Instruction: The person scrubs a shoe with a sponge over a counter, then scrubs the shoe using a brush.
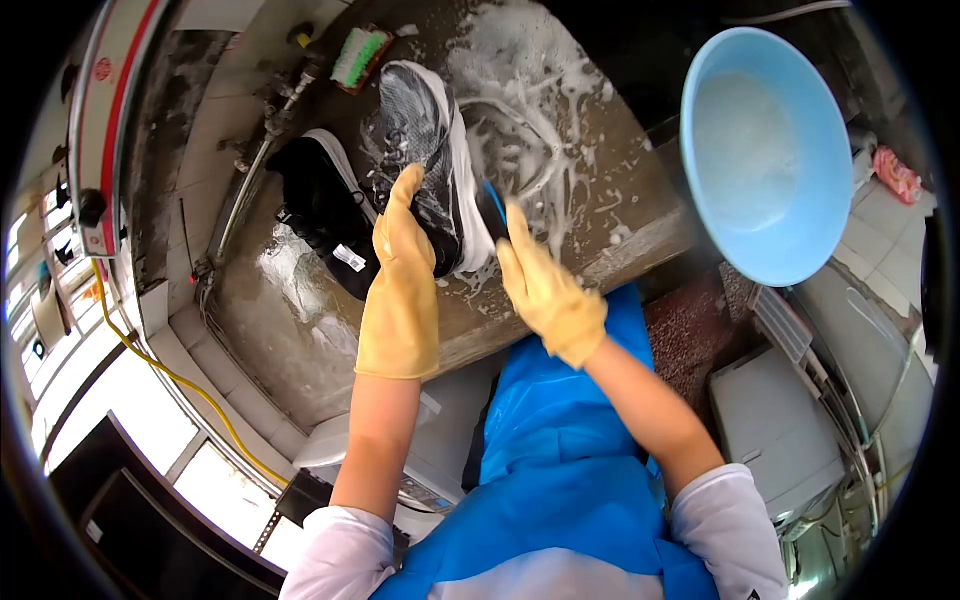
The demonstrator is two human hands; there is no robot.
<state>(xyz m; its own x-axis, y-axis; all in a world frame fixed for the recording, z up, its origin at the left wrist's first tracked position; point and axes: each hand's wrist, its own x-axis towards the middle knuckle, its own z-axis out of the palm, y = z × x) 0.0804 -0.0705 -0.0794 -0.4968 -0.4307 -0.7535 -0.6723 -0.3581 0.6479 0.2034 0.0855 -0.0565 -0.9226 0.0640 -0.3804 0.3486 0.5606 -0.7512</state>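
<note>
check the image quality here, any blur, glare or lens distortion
Head view: the right hand is smeared by motion, while the left hand is crisper; head view: the windows at the left are blown out to white; head view: strong wide-angle distortion, with black rounded borders at the corners.

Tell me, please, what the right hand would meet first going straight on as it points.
Past the dark-and-blue tool it holds, the right hand would probably first meet the grey shoe, though depth is unclear.
</note>
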